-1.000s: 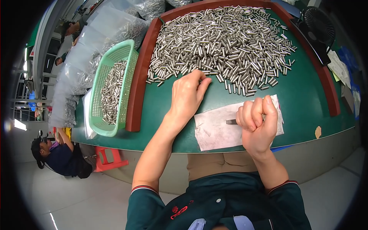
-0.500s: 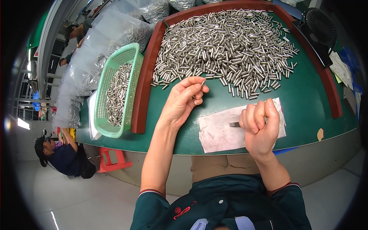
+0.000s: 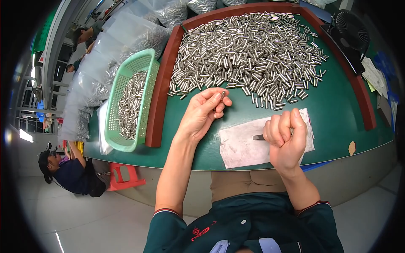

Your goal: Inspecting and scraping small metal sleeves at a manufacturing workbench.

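Note:
Between the thumb and fingertips of my left hand [image 3: 201, 111] is a small shiny metal pin [image 3: 222, 95], held just in front of the near edge of a large pile of similar metal pins [image 3: 249, 55]. My right hand [image 3: 289, 137] is closed in a fist around a tool of which only a flat, dark metal end [image 3: 258, 137] sticks out on the left; the rest is hidden in the fingers. Beneath that fist lies a stained whitish cloth [image 3: 236, 149] on the green tabletop [image 3: 202, 158].
Dark red rails [image 3: 159, 101] border the pile. Left of them stands a light green basket [image 3: 110, 126] with more pins. Clear bags of pins [image 3: 126, 31] line the far left. At the right is a black fan [image 3: 350, 29]. A seated person [image 3: 71, 175] works at left.
The pin has turned in my left fingertips, and that hand has shifted very slightly. My right hand stays where it was.

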A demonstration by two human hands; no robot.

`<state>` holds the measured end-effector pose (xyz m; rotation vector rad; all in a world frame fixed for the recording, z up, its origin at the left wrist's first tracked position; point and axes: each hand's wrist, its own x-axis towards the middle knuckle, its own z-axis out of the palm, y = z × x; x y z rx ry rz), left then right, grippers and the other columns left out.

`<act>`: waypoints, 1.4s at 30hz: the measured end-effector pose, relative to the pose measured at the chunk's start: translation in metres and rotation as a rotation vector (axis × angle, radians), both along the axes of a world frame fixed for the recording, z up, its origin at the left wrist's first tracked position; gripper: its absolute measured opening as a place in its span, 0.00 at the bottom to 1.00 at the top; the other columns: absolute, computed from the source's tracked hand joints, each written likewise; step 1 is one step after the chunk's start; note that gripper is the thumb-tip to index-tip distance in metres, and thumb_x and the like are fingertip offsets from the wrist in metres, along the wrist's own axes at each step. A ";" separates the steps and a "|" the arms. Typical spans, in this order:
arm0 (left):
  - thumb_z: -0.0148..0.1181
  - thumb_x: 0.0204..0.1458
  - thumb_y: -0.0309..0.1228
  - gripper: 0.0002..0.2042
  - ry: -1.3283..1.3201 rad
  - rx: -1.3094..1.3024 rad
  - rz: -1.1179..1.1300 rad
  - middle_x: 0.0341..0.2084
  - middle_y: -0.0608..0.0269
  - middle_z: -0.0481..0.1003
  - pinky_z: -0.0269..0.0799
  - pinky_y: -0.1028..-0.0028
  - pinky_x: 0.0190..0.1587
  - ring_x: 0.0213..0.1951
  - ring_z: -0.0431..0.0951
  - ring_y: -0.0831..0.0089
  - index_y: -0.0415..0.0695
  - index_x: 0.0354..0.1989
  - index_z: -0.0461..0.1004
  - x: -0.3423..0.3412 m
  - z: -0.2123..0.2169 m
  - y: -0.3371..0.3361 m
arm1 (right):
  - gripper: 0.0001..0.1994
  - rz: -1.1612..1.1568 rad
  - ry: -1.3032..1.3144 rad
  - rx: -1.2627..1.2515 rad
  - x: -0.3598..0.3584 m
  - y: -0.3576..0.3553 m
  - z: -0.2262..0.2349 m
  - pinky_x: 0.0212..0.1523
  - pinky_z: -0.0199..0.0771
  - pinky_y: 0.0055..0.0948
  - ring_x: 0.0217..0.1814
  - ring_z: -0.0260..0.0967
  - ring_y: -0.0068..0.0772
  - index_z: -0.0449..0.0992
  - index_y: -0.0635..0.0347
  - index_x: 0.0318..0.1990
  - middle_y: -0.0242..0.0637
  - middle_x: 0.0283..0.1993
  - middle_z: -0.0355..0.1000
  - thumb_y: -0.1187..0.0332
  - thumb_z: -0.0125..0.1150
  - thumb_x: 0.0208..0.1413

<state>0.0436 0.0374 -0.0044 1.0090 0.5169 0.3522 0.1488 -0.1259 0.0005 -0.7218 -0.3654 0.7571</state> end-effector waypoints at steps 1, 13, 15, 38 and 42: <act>0.50 0.52 0.30 0.09 0.004 0.009 -0.003 0.24 0.62 0.72 0.60 0.85 0.23 0.21 0.63 0.85 0.37 0.37 0.69 0.000 0.000 0.000 | 0.22 0.006 -0.009 -0.021 0.000 0.000 0.000 0.15 0.40 0.21 0.11 0.32 0.17 0.48 0.51 0.11 0.25 0.08 0.44 0.60 0.29 0.59; 0.59 0.44 0.28 0.07 0.345 0.922 0.230 0.10 0.76 0.55 0.50 0.82 0.18 0.16 0.53 0.86 0.38 0.22 0.69 0.025 0.000 -0.003 | 0.21 -0.011 0.018 0.038 0.000 0.000 -0.001 0.13 0.42 0.20 0.12 0.39 0.17 0.48 0.54 0.11 0.26 0.09 0.43 0.65 0.32 0.59; 0.62 0.40 0.27 0.09 0.419 1.284 0.211 0.08 0.66 0.58 0.54 0.75 0.17 0.12 0.57 0.77 0.37 0.24 0.69 0.030 -0.003 -0.003 | 0.21 -0.011 0.030 0.037 0.000 0.001 0.000 0.13 0.42 0.20 0.12 0.39 0.17 0.48 0.54 0.11 0.26 0.09 0.43 0.65 0.32 0.59; 0.52 0.50 0.25 0.08 0.040 0.141 0.013 0.27 0.64 0.71 0.51 0.88 0.20 0.17 0.54 0.89 0.39 0.39 0.69 0.007 -0.001 0.004 | 0.21 -0.013 0.057 0.043 0.000 0.000 -0.002 0.13 0.41 0.20 0.12 0.38 0.17 0.48 0.54 0.11 0.26 0.09 0.43 0.65 0.32 0.58; 0.51 0.51 0.25 0.09 0.060 0.211 0.009 0.27 0.65 0.71 0.50 0.87 0.20 0.18 0.54 0.89 0.38 0.40 0.69 0.007 -0.001 0.002 | 0.21 0.008 0.031 0.013 0.001 -0.001 -0.003 0.14 0.40 0.21 0.11 0.35 0.18 0.48 0.52 0.11 0.26 0.08 0.44 0.62 0.30 0.58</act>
